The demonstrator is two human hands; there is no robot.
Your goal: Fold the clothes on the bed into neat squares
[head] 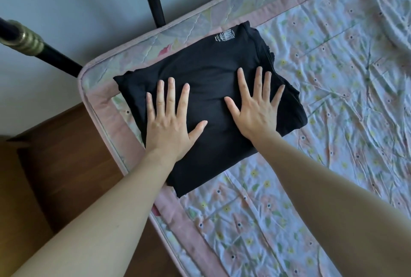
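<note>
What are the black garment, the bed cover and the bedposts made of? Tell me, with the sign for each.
Black garment: probably soft matte knit, jersey-like; it drapes limply and shows a printed neck label. Bed cover: thin woven cloth, likely cotton, floral print, finely creased. Bedposts: apparently black-painted metal with brass-coloured ringed collars that glint. Both hands, left and right, press flat on the garment.

left hand flat on folded black garment (print showing) | right hand flat beside | floral bed
</note>
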